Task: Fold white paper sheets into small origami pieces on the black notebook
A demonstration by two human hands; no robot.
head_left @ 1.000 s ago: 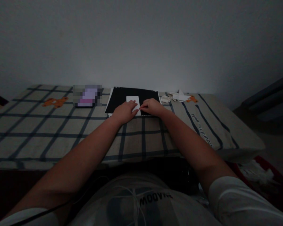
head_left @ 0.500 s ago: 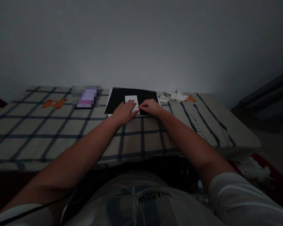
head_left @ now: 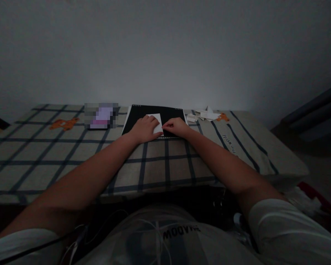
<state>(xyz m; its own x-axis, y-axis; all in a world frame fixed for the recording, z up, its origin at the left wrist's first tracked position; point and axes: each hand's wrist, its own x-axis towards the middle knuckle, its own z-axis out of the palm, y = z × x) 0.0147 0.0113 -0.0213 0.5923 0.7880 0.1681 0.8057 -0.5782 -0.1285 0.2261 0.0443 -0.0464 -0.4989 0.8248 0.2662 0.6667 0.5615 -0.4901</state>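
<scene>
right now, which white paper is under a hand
The white paper on the black sheet, beneath the left hand; the other papers lie untouched to the right.

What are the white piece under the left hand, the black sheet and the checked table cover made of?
White piece: probably matte paper, judging by its thin, straight edges. Black sheet: card or plastic, unclear; dull, with apparent edge holes. Checked table cover: likely matte woven cloth, since it drapes over the front.
</scene>
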